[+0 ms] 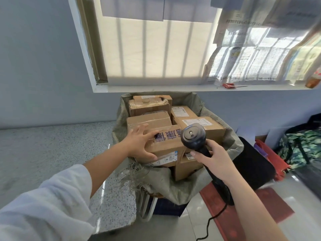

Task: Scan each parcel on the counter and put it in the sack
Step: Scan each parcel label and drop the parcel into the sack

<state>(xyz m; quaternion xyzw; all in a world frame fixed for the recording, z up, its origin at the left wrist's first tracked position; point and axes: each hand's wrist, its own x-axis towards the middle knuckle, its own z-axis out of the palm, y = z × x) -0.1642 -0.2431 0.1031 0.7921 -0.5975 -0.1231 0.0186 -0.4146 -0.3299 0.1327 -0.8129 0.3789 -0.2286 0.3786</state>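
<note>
Two hands: the left hand (140, 143) grips the left end of the top parcel (166, 142), fingers splayed on its top face and thumb on its near side; the right hand (214, 160) is wrapped round the scanner (192, 136) handle.
Top parcel: brown carton lying on other cartons (149, 106) at the near side of the sack (156, 178) mouth; long axis runs left to right, right end slightly farther off; purple print on top is upside down to the viewer; white label on the near face.
Scanner: dark, just right of the top parcel; head up, pointing away from the person; handle slants down to the right.
Sack: grey woven, open, beside the speckled table (52, 153) edge.
</note>
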